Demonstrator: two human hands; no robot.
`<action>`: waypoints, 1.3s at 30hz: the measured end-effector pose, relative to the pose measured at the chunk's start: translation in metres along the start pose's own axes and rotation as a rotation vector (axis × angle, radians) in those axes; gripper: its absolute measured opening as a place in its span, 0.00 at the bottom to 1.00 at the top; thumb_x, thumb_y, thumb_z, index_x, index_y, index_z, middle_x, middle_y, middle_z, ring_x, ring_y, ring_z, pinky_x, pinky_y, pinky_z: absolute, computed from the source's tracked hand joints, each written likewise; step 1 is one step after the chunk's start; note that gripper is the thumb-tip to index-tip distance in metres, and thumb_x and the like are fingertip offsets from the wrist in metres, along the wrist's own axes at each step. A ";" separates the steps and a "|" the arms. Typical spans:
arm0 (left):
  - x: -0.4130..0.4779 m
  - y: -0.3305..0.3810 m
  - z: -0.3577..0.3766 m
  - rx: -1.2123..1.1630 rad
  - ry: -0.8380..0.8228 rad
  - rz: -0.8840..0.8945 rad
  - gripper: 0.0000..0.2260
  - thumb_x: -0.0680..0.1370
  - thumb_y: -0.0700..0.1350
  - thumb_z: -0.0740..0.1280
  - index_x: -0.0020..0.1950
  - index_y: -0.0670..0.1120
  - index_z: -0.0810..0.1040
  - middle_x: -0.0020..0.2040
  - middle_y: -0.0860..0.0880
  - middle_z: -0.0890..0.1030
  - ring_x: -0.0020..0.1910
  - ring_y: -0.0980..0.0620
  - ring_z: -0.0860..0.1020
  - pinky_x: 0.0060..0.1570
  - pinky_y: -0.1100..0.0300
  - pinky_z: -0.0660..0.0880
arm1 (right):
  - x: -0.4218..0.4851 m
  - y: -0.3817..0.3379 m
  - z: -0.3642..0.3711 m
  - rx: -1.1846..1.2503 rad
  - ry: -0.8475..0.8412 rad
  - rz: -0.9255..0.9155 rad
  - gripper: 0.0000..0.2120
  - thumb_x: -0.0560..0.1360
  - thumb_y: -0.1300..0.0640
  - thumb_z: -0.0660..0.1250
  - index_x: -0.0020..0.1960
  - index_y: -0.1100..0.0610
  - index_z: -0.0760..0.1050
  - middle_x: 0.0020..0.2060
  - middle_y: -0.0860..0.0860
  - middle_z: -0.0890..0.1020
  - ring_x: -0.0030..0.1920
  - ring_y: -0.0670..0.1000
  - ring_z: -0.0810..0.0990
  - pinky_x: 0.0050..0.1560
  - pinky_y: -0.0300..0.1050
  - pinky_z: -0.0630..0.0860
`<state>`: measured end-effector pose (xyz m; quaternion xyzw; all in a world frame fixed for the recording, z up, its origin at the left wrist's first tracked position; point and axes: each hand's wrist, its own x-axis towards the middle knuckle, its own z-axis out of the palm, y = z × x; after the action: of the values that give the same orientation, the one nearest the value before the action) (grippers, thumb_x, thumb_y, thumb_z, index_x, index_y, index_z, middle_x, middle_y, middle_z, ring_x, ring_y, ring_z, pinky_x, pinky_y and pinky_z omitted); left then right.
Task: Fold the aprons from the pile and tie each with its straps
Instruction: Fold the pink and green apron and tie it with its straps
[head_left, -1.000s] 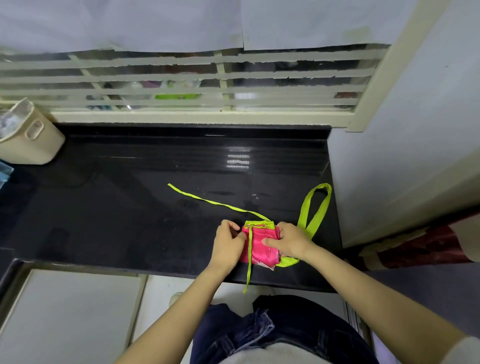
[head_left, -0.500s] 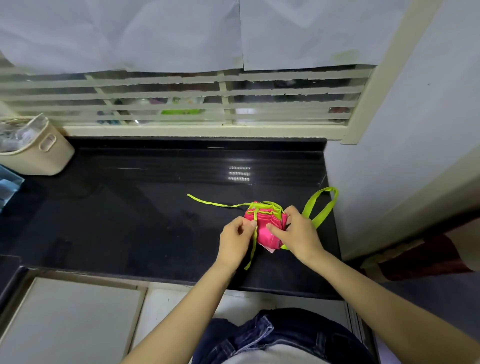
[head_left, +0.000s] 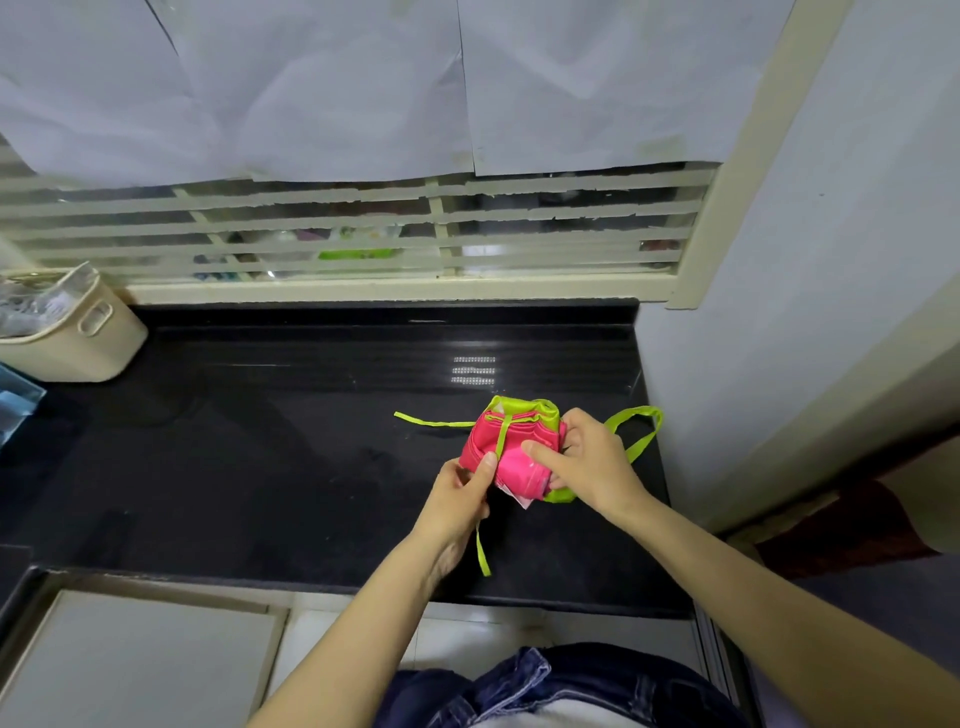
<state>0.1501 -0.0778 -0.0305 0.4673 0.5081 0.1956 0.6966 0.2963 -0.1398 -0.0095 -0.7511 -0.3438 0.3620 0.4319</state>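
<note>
Since the pink apron (head_left: 514, 457) is already folded into a small bundle with a green strap (head_left: 503, 434) drawn over its front, the head view suggests tying is in hand, and the next move likely calls for crossing that strap with the other strap end (head_left: 426, 422) trailing leftward. The left hand (head_left: 457, 501) pinches the strap at the bundle's lower edge, while the right hand (head_left: 589, 465) grips the bundle's right side, thumb across the front, near the right end of the black counter (head_left: 260, 467).
</note>
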 end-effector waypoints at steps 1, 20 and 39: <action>0.000 0.001 -0.001 0.000 -0.027 0.014 0.15 0.78 0.51 0.64 0.58 0.41 0.73 0.40 0.51 0.75 0.31 0.58 0.66 0.30 0.67 0.65 | -0.001 -0.001 -0.001 0.019 -0.018 0.010 0.17 0.71 0.54 0.73 0.50 0.65 0.72 0.39 0.54 0.83 0.37 0.53 0.84 0.34 0.48 0.82; 0.009 0.033 -0.021 0.020 -0.044 0.193 0.09 0.74 0.41 0.70 0.53 0.41 0.79 0.49 0.42 0.83 0.49 0.48 0.80 0.55 0.54 0.76 | 0.014 -0.017 -0.034 0.198 -0.327 0.213 0.20 0.79 0.43 0.55 0.62 0.55 0.72 0.54 0.48 0.78 0.48 0.45 0.80 0.38 0.32 0.77; -0.002 0.057 -0.030 0.372 -0.415 0.363 0.11 0.74 0.36 0.70 0.52 0.50 0.79 0.45 0.53 0.81 0.47 0.54 0.78 0.51 0.60 0.75 | 0.045 -0.047 -0.040 -0.253 -0.638 0.186 0.20 0.80 0.60 0.57 0.28 0.55 0.67 0.19 0.45 0.64 0.19 0.43 0.58 0.28 0.36 0.58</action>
<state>0.1343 -0.0386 0.0178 0.6994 0.2908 0.1210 0.6416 0.3425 -0.1001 0.0366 -0.6760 -0.4334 0.5707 0.1716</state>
